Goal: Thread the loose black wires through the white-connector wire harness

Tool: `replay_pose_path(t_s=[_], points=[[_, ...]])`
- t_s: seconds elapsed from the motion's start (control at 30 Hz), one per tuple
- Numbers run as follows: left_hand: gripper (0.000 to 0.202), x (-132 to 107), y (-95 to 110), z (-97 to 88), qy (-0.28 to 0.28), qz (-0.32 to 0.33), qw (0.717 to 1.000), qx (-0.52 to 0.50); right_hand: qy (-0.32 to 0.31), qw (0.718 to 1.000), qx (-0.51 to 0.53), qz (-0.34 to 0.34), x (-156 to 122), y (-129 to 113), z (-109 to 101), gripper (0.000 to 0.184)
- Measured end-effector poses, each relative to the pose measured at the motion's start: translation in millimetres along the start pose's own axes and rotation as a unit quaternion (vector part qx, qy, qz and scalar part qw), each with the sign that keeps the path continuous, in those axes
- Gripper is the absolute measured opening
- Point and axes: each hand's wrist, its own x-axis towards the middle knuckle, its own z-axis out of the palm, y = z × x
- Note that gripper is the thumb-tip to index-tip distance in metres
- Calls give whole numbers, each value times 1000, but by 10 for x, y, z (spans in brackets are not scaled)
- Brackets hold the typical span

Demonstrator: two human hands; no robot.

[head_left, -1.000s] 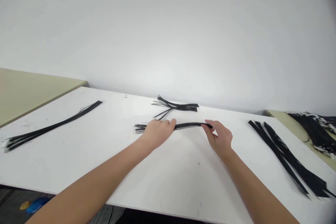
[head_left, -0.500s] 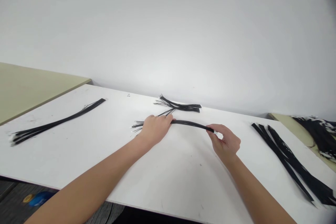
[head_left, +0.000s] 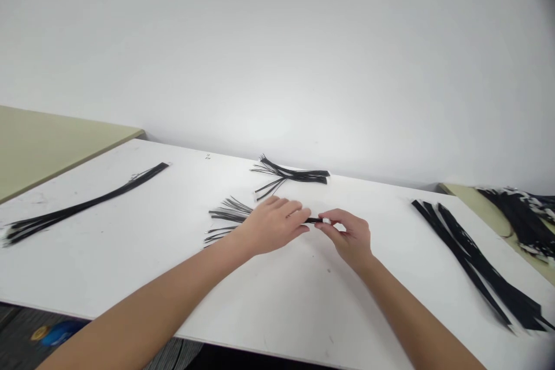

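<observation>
Before me is a black ribbon cable [head_left: 313, 220], its left end fanned into several loose wires over the white table [head_left: 182, 277]. My left hand [head_left: 277, 224] is closed around the cable's middle, hiding most of it. At the cable's right end, the thumb and fingers of my right hand [head_left: 350, 236] pinch it beside a small white connector [head_left: 326, 221]. Only a short length shows between my hands. Just behind them lies another bunch of black cables [head_left: 299, 174], with split wires at its left.
A long black cable bundle [head_left: 91, 203] lies at the left, and several flat black cables [head_left: 472, 260] at the right. More black cables [head_left: 520, 219] rest on a yellowish surface at far right. A white wall [head_left: 277, 58] stands behind. Something blue [head_left: 60, 332] is below the table.
My left hand has slid right along the cable and my right hand has come left, so they are closer together. The cable's left wires have spread into a wider fan.
</observation>
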Motion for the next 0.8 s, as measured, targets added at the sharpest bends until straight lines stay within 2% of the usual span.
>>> replay_pose_path(t_s=[0.1, 0.2, 0.3, 0.43, 0.5, 0.57, 0.7, 0.73, 0.8], points=[[30, 4, 65, -36, -40, -26, 991, -122, -25, 999, 34, 23, -7, -19, 26, 14], [27, -1, 105, -110, -79, -94, 954, -272, -47, 995, 62, 56, 5, -24, 12, 15], [24, 4, 129, -146, -99, -149, 892, -414, -70, 989, 88, 97, 25, -28, -6, 17], [22, 33, 147, -98, -114, -232, 788, -559, -94, 976, 116, 161, 49, -20, 4, 24], [18, 56, 143, -64, -88, -265, 732, -621, -107, 967, 129, 192, 59, -3, 19, 28], [12, 84, 123, -44, -30, -296, 671, -679, -123, 958, 138, 219, 65, 17, 34, 32], [13, 151, 25, -50, 112, -358, 510, -774, -182, 935, 153, 262, 64, 32, 62, 32], [16, 167, -11, -55, 146, -370, 478, -783, -203, 927, 158, 272, 60, 27, 67, 31], [19, 192, -92, -59, 206, -397, 444, -776, -246, 909, 171, 289, 51, 7, 75, 32]])
